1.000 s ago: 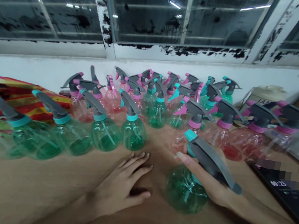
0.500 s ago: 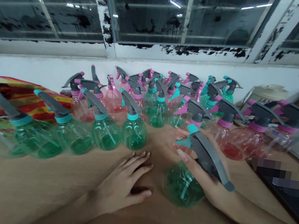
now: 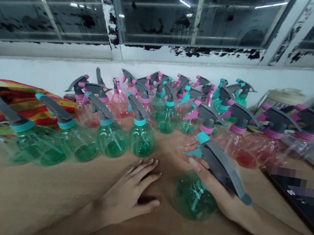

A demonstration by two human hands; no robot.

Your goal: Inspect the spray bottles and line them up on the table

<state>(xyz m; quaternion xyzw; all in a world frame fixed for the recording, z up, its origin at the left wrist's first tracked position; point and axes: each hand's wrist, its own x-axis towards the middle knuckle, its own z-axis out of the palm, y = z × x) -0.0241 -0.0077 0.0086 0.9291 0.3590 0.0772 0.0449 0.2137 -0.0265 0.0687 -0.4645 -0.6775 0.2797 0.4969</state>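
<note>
My right hand (image 3: 217,188) is wrapped round a green spray bottle (image 3: 194,197) with a grey trigger head and teal collar, gripping it just under the head; the bottle stands on the brown table (image 3: 28,196). My left hand (image 3: 130,192) lies flat on the table to the left of that bottle, fingers stretched out and apart, holding nothing. Just beyond my left hand stand two more green bottles (image 3: 141,137), the near end of a row.
Several green spray bottles (image 3: 72,140) line up to the left; pink and green ones (image 3: 231,139) crowd the back by the white wall. A striped cloth (image 3: 19,101) lies far left. A dark phone (image 3: 306,208) and a beige jug (image 3: 282,97) sit at the right.
My right hand drew the green bottle slightly nearer the row and tilted its trigger head a little. My left hand stayed flat in place.
</note>
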